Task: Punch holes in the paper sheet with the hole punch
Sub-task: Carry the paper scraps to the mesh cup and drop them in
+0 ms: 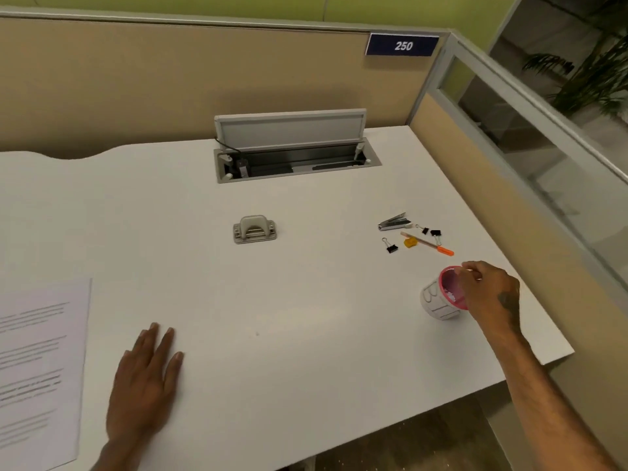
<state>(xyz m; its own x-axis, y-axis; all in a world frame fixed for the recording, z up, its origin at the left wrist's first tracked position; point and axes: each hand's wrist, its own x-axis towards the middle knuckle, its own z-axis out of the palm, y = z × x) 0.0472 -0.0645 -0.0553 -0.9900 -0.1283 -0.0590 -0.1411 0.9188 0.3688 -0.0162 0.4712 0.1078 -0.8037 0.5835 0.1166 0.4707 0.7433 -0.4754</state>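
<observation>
A grey hole punch [255, 229] stands alone on the white desk [306, 317], well beyond both hands. The printed paper sheet [37, 368] lies flat at the desk's left, partly cut off by the frame edge. My left hand [144, 385] rests flat on the desk just right of the sheet, fingers apart, holding nothing. My right hand [489, 290] grips the rim of a white cup with a pink inside [441, 297], which is tilted toward the left near the desk's right edge.
A stapler [394, 222], black binder clips [391, 247], a yellow sharpener [410, 242] and a pencil [430, 244] lie scattered at the right. An open cable tray with a raised lid [292, 154] sits at the back. Partition walls [170, 79] bound the back and right.
</observation>
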